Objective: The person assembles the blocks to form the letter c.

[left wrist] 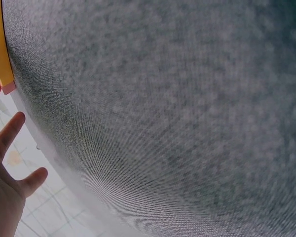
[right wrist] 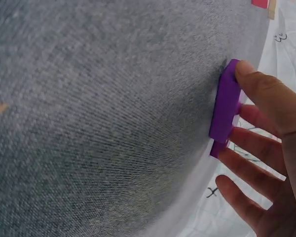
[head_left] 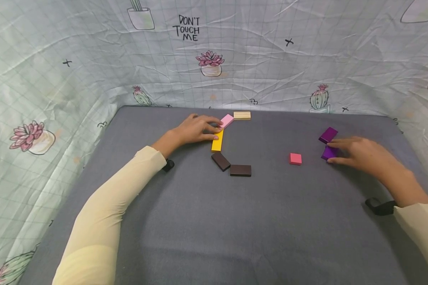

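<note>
One purple rectangular block [head_left: 329, 152], the nearer of a pair, sits to the right of the squarish red block [head_left: 295, 158], with the farther purple block [head_left: 328, 135] right of and beyond that red piece. The right hand [head_left: 363, 154] is much the closer one: it pinches the nearer purple block lightly, thumb and fingers parted by little more than the block itself. In the right-wrist view the long axis runs from the thumb toward the fingertips; the finish looks smooth, evenly coloured, straight-edged. Well left of the red block, the left hand [head_left: 199, 128] touches the yellow rectangular block [head_left: 217, 144], fingers spread; whether it truly grips it I cannot tell.
</note>
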Tool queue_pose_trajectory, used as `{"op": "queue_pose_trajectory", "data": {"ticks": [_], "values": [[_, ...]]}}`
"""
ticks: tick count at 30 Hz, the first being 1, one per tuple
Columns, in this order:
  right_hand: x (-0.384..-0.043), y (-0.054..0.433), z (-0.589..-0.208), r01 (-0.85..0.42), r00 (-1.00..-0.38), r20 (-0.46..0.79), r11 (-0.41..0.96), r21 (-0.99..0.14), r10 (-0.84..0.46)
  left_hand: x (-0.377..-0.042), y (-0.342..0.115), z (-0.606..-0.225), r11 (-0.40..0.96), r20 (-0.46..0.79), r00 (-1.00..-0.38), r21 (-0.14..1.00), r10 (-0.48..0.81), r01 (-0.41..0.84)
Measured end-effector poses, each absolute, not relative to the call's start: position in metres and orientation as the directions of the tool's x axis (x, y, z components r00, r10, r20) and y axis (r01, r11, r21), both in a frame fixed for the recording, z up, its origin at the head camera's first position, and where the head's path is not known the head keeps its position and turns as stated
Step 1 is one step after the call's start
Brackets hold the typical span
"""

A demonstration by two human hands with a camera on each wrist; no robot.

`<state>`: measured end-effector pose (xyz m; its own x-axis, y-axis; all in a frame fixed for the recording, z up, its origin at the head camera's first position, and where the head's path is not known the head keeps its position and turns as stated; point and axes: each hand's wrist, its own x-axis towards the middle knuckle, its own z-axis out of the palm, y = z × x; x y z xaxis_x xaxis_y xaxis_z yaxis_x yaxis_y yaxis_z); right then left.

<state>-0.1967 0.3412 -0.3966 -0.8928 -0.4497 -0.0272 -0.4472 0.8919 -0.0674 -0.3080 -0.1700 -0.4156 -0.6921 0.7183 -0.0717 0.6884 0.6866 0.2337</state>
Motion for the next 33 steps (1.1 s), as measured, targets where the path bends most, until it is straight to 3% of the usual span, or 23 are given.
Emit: {"op": "queue_pose_trajectory", "data": {"ticks": [11, 16, 26, 33], "values": [[-0.2, 0.33, -0.396, -0.3, -0.943, -0.11, 0.946, -0.121, -0.313, -0.309, -0.171, -0.417, 0.691, -0.078, -0.697, 0.243, 0.713, 0.68], [-0.2, 0.332, -0.396, -0.301, -0.941, -0.119, 0.945, -0.126, -0.316, -0.308, -0.17, -0.416, 0.696, -0.09, -0.698, 0.244, 0.71, 0.676], [-0.21, 0.312, -0.381, -0.348, -0.937, 0.025, 0.921, -0.174, -0.349, -0.307, -0.17, -0.413, 0.697, -0.09, -0.7, 0.246, 0.709, 0.674], [-0.234, 0.286, -0.374, -0.362, -0.928, 0.002, 0.904, -0.226, -0.372, -0.308, -0.17, -0.414, 0.689, -0.081, -0.694, 0.245, 0.716, 0.682]]}}
